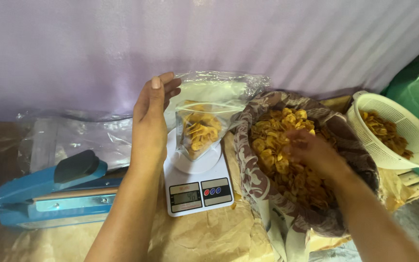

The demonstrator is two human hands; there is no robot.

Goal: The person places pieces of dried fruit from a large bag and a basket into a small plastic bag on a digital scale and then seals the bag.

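My left hand (152, 116) holds a clear plastic bag (204, 109) upright by its open top. The bag is partly filled with yellow chips and rests on the round plate of a white digital kitchen scale (197, 187). My right hand (311, 150), blurred, is down in a heap of yellow chips (277, 150) lying in a patterned brown-and-white cloth (248, 165) to the right of the scale. Whether it grips any chips is hidden by the blur.
A blue heat sealer (49, 191) lies at the left. A white plastic colander (398, 133) with more chips stands at the far right. Crumpled brown paper (204, 237) covers the surface; clear plastic sheeting (83, 136) lies behind the sealer, against a pale wall.
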